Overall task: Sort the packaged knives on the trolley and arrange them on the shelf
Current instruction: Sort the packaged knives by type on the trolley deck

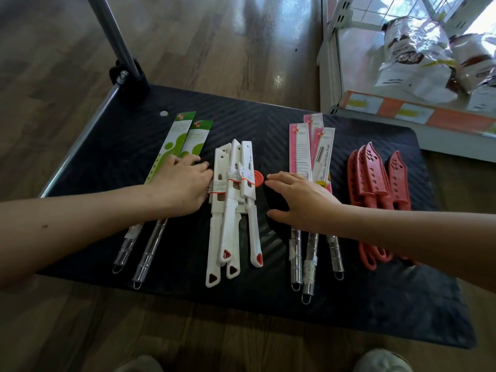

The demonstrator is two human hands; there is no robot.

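1. Your trolley (375, 304), a black ribbed deck, fills the middle of the frame, with its metal handle post (112, 30) rising at the upper left.
2. The packaged knives lie on it in four groups, blades pointing up the frame: green-carded knives (185, 135) at the left, white sheathed knives (233, 210) left of centre, pink-carded knives (300, 149) right of centre, and red sheathed knives (375, 178) at the right.
3. Your left hand (182, 186) lies palm down over the green-carded knives. Its fingers (201, 167) are loosely extended and close together, and their tips touch the left edge of the white group without wrapping round anything.
4. Your right hand (303, 202) lies palm down over the pink-carded knives. Its fingers (279, 179) are straight and together, pointing left, with the thumb (276, 215) spread well apart below them. It holds nothing.
5. The right fingertips sit just beside a small red disc (259, 179) at the right edge of the white group; you cannot tell whether they touch it.
6. The white knives overlap each other in a loose pile between your two hands.
7. The shelf (418, 114) stands at the upper right, beyond the trolley, with bagged goods (429, 57) on it and an orange-and-white strip along its front edge.
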